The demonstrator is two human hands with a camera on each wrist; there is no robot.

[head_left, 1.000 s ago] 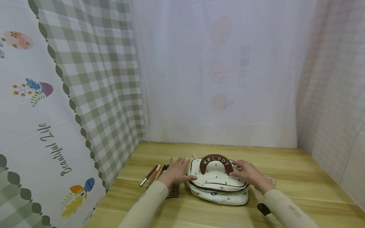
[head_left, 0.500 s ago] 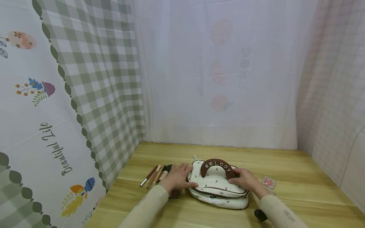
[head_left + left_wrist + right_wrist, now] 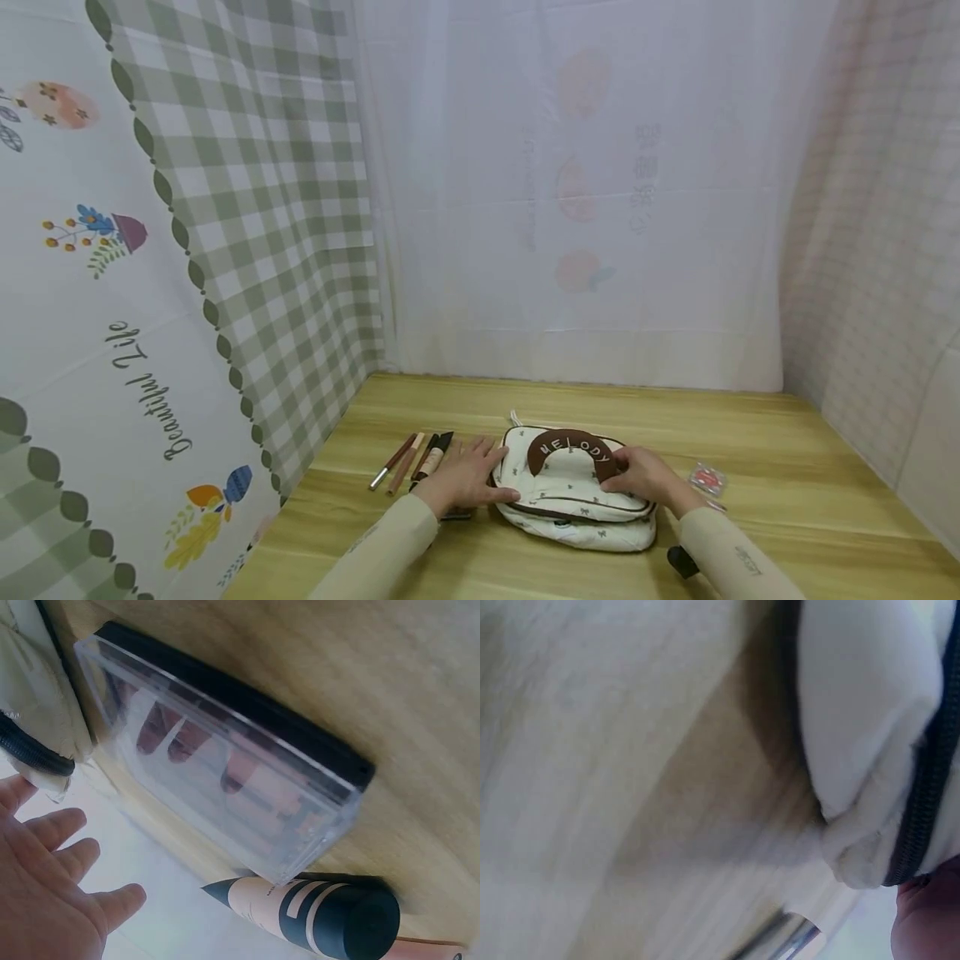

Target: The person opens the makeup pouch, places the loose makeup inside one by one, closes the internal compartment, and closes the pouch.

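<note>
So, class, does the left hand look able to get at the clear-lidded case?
Probably yes: the left hand is close by with fingers spread, and the left wrist view shows nothing on the clear-lidded case.

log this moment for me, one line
bag: on table | left hand: spread, at bag's left side | right hand: at bag's right side, by brown handle | clear case: left of bag

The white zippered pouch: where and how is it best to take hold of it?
Probably by the middle of its brown MELODY handle, coming from above on the near side. The arch opens toward the person, with both ends on the pouch, so fingers could likely hook under it.
</note>
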